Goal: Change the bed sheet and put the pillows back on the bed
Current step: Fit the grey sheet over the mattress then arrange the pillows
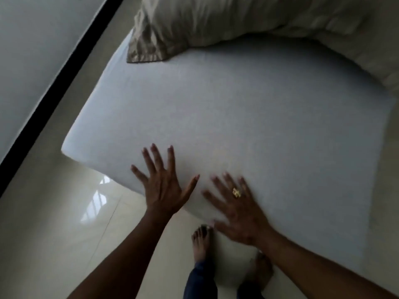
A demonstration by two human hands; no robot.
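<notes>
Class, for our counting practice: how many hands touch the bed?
2: the left hand lies flat on the sheet near its front corner; the right hand lies flat just beside it. None seem hidden.

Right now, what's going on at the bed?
A person stands barefoot at the bed's near edge, with both hands flat and fingers spread on the smooth white sheet. The left hand is near the corner, and the right hand, which wears a ring, is beside it. Neither grips anything. A beige pillow and more beige bedding lie bunched at the far end.
</notes>
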